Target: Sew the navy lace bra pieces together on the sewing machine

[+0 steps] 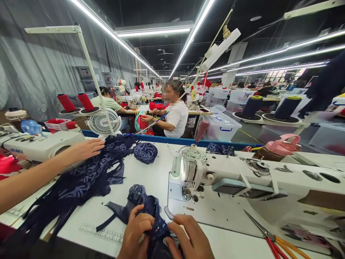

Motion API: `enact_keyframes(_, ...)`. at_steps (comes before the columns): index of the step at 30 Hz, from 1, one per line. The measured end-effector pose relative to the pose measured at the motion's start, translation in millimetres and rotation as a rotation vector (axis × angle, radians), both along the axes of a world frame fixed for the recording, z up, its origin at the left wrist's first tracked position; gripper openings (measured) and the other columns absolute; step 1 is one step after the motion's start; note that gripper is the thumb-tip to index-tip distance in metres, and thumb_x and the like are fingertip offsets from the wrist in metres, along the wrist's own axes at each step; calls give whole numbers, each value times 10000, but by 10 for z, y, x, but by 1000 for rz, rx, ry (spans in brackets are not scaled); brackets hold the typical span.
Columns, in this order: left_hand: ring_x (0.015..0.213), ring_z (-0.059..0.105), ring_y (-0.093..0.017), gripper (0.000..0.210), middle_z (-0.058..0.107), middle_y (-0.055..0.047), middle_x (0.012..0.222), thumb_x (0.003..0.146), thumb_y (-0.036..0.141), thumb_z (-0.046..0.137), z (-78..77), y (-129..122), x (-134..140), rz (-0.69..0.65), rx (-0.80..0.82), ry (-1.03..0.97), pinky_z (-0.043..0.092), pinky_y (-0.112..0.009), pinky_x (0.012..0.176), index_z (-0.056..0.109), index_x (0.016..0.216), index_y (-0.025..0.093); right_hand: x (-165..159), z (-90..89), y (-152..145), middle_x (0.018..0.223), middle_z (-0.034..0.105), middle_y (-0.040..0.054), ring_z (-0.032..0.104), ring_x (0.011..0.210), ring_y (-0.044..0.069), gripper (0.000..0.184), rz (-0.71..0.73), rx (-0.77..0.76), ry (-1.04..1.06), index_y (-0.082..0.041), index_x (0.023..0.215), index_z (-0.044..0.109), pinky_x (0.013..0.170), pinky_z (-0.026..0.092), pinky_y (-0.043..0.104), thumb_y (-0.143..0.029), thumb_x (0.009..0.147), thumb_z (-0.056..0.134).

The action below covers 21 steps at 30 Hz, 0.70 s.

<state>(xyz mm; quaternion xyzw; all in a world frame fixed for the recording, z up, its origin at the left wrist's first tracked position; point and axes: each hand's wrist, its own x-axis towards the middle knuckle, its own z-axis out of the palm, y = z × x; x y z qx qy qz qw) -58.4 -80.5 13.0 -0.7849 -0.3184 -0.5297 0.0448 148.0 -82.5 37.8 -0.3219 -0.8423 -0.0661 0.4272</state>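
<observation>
At the bottom centre of the frame, the left hand [136, 233] and right hand [188, 237] lie on a lace piece [147, 205], before the sewing machine [242, 176]. A fabric pile [88, 172] lies at left under a co-worker's hand [87, 148]; scissors [265, 235], probably, lie at lower right

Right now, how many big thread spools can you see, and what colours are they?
Red thread spools: 2
Dark navy thread spools: 2
Total: 4
</observation>
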Motion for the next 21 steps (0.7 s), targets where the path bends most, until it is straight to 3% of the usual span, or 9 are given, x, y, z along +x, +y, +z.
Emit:
enact_keyframes(6, 814, 704, -130, 268, 699, -10, 855, 866, -37, 389, -63, -133, -75, 110, -9, 29, 472, -405, 1016, 485, 911, 210, -156, -101, 99, 802, 682, 39, 615, 703, 161, 180, 40, 213, 33, -152, 891, 654, 743, 412, 339, -13, 881, 540)
enact_keyframes(11, 1045, 687, -213, 155, 690, -73, 1075, 944, 151, 478, -95, -230, -42, 189, 42, 25, 519, -497, 1014, 541, 1056, 238, -99, -177, 48, 827, 714, 51, 637, 719, 164, 181, 7, 271, 17, -142, 879, 674, 803, 397, 365, -38, 918, 531)
enact_keyframes(16, 800, 696, -145, 243, 681, -3, 772, 901, -7, 444, 13, -111, 182, 205, 133, 129, 366, -550, 1123, 589, 833, 176, 56, -142, 119, 856, 710, 73, 636, 752, 178, 144, -6, 230, -39, -117, 934, 675, 796, 406, 365, -32, 906, 562)
enact_keyframes(21, 731, 687, -124, 193, 706, -18, 755, 928, 26, 508, 30, 68, 338, 137, 228, 170, 315, -559, 1149, 640, 843, 138, 274, -101, 251, 825, 679, 57, 599, 704, 168, 182, -51, 165, -102, -143, 962, 642, 733, 417, 337, -61, 948, 479)
